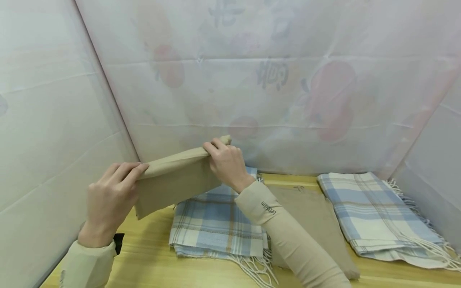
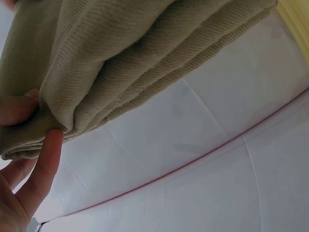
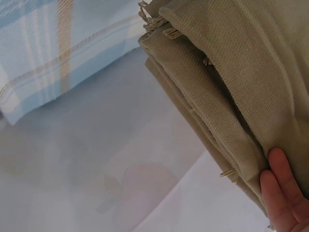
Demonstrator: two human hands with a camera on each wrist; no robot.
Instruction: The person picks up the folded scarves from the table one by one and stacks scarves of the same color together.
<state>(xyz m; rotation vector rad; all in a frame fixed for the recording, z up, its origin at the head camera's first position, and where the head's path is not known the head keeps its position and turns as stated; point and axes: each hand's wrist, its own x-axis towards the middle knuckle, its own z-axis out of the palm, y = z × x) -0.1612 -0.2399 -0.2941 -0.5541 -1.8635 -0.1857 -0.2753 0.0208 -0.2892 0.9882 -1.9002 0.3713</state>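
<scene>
A folded khaki scarf [image 1: 176, 182] is held up off the table between both hands, its lower part hanging down. At its left end, my left hand [image 1: 113, 196] pinches the top edge; the left wrist view shows the thumb and fingers [image 2: 42, 169] on either side of the stacked layers. My right hand [image 1: 227, 165] grips the top edge near the other end. Up close in the right wrist view, two fingertips [image 3: 285, 186] press against the layers, and short tassels stick out at the scarf's [image 3: 251, 82] far end.
Behind and below the raised scarf lies a folded blue-and-white plaid scarf [image 1: 216, 228] with fringe. Another folded khaki cloth [image 1: 306, 224] and a second plaid scarf [image 1: 381, 216] lie to the right on the wooden table [image 1: 151, 256]. White fabric walls [image 1: 201, 92] enclose the table.
</scene>
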